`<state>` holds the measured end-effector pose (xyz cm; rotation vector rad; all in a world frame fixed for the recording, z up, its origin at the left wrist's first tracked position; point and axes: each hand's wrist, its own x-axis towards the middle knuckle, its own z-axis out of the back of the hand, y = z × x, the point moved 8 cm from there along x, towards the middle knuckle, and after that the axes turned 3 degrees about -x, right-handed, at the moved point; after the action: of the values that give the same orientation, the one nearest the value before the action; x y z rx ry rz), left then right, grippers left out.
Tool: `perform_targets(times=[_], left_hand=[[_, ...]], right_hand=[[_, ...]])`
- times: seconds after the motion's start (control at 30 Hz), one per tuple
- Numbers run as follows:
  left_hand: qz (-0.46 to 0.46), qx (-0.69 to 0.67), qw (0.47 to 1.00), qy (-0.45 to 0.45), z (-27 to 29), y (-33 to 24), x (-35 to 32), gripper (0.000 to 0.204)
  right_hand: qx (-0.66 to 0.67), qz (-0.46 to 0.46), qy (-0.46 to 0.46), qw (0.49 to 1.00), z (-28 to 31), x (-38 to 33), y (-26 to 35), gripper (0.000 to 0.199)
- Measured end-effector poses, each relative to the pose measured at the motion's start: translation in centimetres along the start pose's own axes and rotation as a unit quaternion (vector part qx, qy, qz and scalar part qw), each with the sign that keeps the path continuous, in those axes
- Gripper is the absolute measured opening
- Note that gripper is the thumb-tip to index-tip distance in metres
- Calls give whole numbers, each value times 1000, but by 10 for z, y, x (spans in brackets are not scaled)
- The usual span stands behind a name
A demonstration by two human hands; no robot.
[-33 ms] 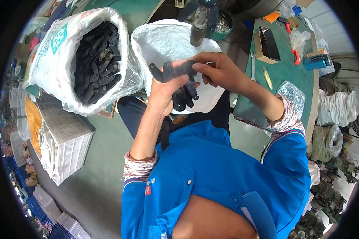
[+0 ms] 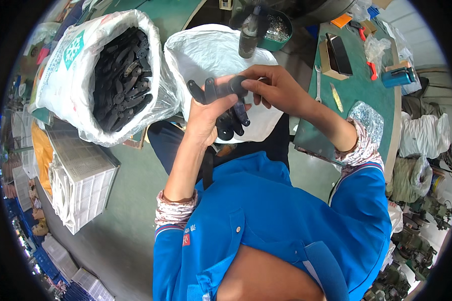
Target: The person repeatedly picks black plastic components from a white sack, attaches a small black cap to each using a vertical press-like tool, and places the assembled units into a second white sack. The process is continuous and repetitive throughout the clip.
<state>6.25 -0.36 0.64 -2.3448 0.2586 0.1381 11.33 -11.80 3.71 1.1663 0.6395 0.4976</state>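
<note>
Several black, elongated parts with rounded, holed ends (image 2: 223, 90) are bunched in my left hand (image 2: 204, 114), its fingers closed round them. Some ends stick out to the left, others hang below the palm. From the right, my right hand (image 2: 277, 91) pinches the round end of one of these black parts between thumb and fingers. Both hands are over an open white bag or liner (image 2: 198, 42). A worn metal cylinder (image 2: 248, 44) on a machine stands just beyond my fingers.
At left, an open white sack (image 2: 55, 93) is full of similar black parts (image 2: 123, 85). A green tub (image 2: 277, 32) holds small metal pieces. On the right-hand green table (image 2: 306, 118) lie a wrench (image 2: 318, 83), a yellow cutter (image 2: 336, 97) and a blue flask (image 2: 398, 78). White crates (image 2: 88, 188) stand lower left.
My hands and the black parts keep their places. Above the metal cylinder, the dark machine part has shifted and looks blurred.
</note>
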Motion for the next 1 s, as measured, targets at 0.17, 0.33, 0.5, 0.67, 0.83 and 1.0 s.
perform_targets(times=[0.17,0.33,0.5,0.67,0.83,1.0], left_hand=[[-21,-3,998,-52,15,5,3,36],[38,-82,992,-92,29,20,7,31],[36,-132,986,-91,37,25,8,34],[41,-171,982,-67,32,21,7,36],[19,-158,986,-52,26,12,6,36],[6,-109,992,-68,26,19,11,25]], right_hand=[[16,15,-42,999,20,-5,5,22],[49,146,-178,972,75,-6,52,27],[187,27,-264,946,104,21,107,17],[62,12,-133,989,115,55,82,18],[43,8,-173,984,92,27,42,43],[-71,41,-64,995,17,5,-8,49]])
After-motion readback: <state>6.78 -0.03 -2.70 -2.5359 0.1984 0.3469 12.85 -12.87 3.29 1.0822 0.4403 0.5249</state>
